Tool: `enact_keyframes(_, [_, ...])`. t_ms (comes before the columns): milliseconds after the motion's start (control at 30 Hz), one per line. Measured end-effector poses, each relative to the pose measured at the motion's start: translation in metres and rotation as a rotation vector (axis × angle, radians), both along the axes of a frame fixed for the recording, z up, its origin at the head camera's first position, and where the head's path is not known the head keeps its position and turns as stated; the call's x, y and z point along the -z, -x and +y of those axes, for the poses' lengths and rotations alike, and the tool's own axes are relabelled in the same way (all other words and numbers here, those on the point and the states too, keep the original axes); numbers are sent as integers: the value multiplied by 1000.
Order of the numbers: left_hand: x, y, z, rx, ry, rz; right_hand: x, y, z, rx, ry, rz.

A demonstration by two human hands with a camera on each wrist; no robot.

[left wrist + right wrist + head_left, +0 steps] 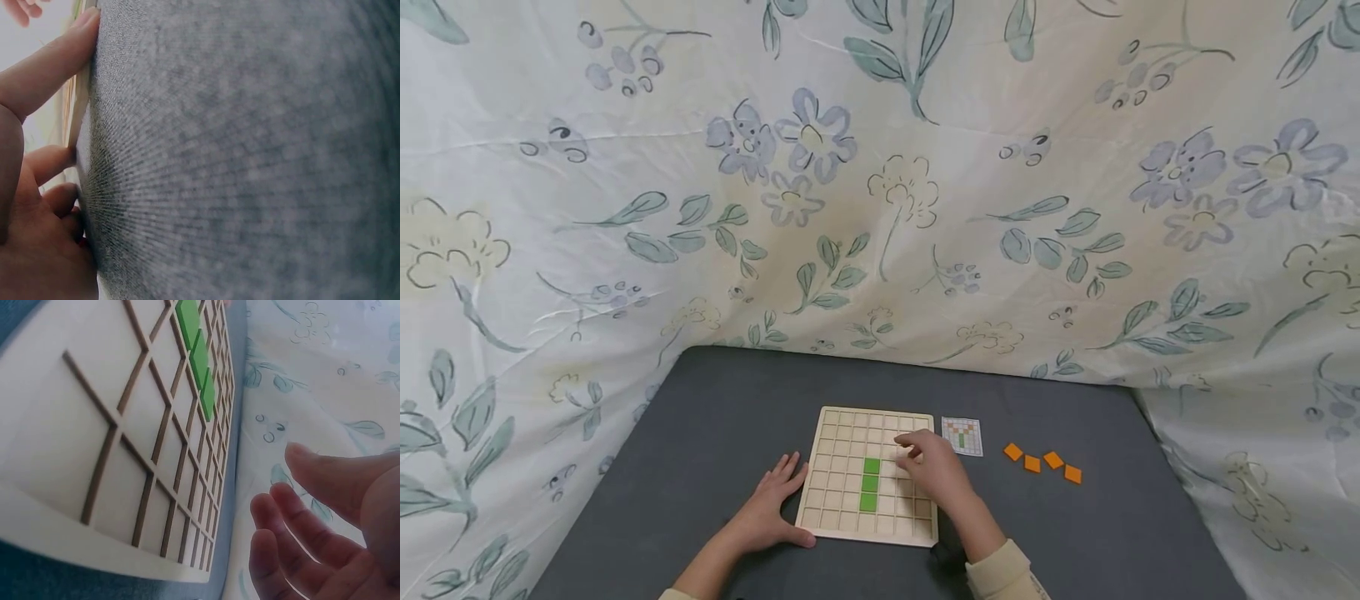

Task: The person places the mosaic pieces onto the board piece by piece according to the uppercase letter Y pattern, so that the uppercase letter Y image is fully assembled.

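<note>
A square wooden grid board (842, 533) lies on the dark table, with three green square tiles (869, 483) in a column in its cells. My left hand (765, 508) rests at the board's left side, fingers spread and thumb at the near left corner. The left wrist view shows the thumb (56, 65) against the board's pale edge (78, 109). Over the right part of the board hovers my right hand (936, 471), fingers loosely bent. In the right wrist view the thumb (331, 478) and fingers stand apart, with nothing seen between them.
Just right of the board lies a small printed card (962, 437) with a coloured grid pattern. Several loose orange square tiles (1032, 463) lie farther right on the table (760, 392). A flowered cloth (880, 208) hangs behind and at both sides.
</note>
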State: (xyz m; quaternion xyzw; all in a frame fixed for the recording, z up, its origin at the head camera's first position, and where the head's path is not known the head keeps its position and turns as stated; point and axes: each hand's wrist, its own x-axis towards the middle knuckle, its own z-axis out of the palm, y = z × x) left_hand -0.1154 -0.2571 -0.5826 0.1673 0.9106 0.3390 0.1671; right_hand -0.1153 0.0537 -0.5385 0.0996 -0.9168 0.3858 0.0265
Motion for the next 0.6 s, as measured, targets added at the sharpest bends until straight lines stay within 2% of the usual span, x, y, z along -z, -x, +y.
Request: enact_keyframes(600, [0, -2, 0, 4, -10, 5, 3, -14, 25, 124, 15, -10])
